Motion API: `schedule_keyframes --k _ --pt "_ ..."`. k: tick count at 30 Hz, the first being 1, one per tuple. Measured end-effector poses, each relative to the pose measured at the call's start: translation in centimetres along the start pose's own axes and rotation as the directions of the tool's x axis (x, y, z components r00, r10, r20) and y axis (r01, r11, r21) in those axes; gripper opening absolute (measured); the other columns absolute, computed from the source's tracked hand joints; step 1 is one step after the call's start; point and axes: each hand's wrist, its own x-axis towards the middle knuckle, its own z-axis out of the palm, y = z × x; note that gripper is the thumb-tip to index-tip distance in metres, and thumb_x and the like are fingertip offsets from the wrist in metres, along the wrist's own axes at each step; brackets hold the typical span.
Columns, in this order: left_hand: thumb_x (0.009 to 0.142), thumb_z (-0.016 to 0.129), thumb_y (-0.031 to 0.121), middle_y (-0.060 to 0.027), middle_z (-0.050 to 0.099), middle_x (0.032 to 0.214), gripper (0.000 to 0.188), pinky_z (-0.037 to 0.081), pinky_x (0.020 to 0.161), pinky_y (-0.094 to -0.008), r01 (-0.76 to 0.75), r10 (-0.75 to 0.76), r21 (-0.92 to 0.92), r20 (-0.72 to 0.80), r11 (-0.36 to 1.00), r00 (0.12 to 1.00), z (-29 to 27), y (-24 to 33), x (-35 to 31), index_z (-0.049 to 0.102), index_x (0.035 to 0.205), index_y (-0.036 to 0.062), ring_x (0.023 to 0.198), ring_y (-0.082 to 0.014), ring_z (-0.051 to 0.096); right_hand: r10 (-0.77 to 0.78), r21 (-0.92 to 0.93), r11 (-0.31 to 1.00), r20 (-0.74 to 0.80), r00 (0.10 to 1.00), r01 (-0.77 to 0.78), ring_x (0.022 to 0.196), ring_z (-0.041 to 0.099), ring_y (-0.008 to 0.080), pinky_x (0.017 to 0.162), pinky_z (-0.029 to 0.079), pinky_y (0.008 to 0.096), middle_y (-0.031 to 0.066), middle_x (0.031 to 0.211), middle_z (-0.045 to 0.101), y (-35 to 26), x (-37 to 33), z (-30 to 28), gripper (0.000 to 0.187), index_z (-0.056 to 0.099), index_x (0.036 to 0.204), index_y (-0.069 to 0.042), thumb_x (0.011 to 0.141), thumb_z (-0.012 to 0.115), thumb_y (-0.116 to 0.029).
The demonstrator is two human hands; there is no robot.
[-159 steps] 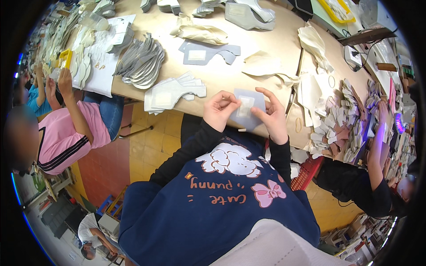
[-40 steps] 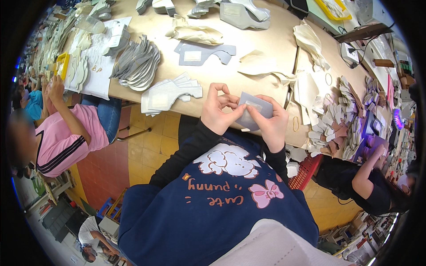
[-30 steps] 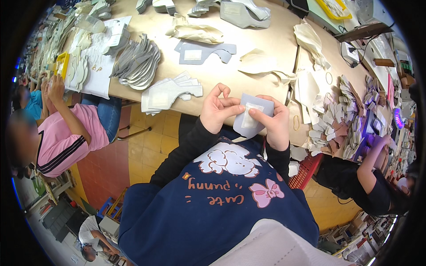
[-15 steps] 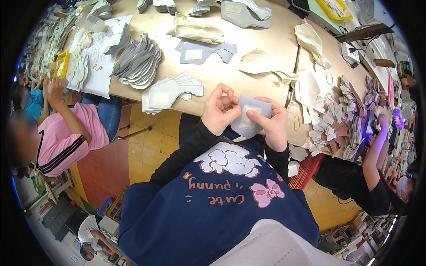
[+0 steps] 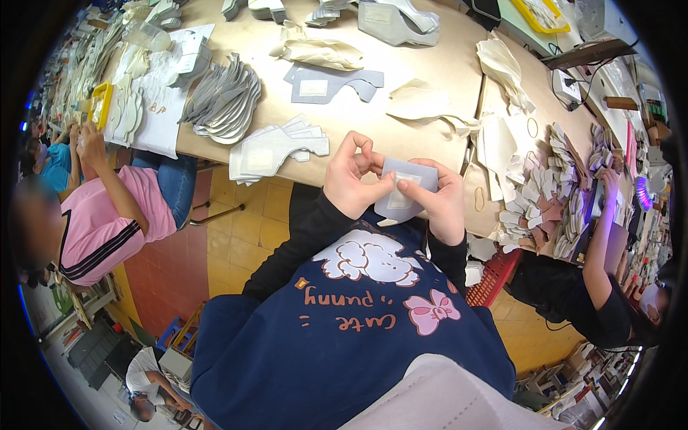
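Observation:
A grey cut piece (image 5: pixel 396 211), looking like a fabric or leather shoe part with a pale rectangular patch on its face, is held over my lap at the table's near edge. My right hand (image 5: pixel 442 204) grips it, thumb pressed on the patch and fingers behind. On its left edge lies the thumb of my left hand (image 5: pixel 351 178), whose index finger is bent; the other fingertips are partly hidden behind the piece. Just beyond my left hand lies a fanned stack of pale grey pieces (image 5: pixel 269 152). A similar grey piece with a patch (image 5: pixel 337 84) rests farther back.
Cream-coloured pieces (image 5: pixel 430 104) lie ahead on the table (image 5: pixel 247 32). A large grey stack (image 5: pixel 221 97) stands left, and heaped small parts (image 5: pixel 537 193) right. A red basket (image 5: pixel 494 276) is beside my right elbow. Co-workers sit at both sides.
My left hand has shifted slightly up and left, and the grey piece has tilted a little with it. The co-worker's arm on the right has moved toward the heaped parts.

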Motion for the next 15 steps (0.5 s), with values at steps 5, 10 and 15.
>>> schedule_keyframes --k 5,10,15 --pt "0.08 0.067 -0.006 -0.0112 0.065 0.087 0.038 0.052 0.076 -0.0264 -0.022 0.022 0.0 -0.062 1.0 0.998 0.34 -0.35 -0.11 0.036 0.097 0.0065 0.079 -0.0114 0.062 0.026 -0.017 1.0 -0.001 1.0 -0.026 0.076 0.063 0.0097 0.069 0.051 0.0233 0.0058 0.09 0.069 -0.12 0.11 -0.12 0.03 0.067 0.105 0.003 0.079 0.078 -0.006" --pt "0.082 0.066 -0.007 -0.0093 0.064 0.087 0.038 0.051 0.077 -0.0267 0.068 -0.068 -0.046 0.003 0.997 0.998 -0.21 0.04 0.06 0.037 0.103 0.0064 0.081 -0.0117 0.062 0.009 -0.013 1.0 0.002 1.0 -0.009 0.075 0.063 0.0094 0.068 0.051 0.0234 0.0059 0.088 0.069 -0.15 0.1 -0.18 0.03 0.068 0.104 0.004 0.08 0.078 -0.01" --pt "0.085 0.066 -0.007 -0.0083 0.064 0.089 0.038 0.048 0.075 -0.0256 0.021 -0.022 0.013 0.082 1.0 0.996 -0.47 -0.1 0.48 0.036 0.103 0.0089 0.082 -0.0112 0.061 0.028 -0.073 0.997 0.02 0.999 -0.026 0.076 0.064 0.0094 0.069 0.052 0.0235 0.0059 0.089 0.07 -0.14 0.21 -0.42 0.03 0.068 0.104 0.004 0.08 0.078 -0.011"
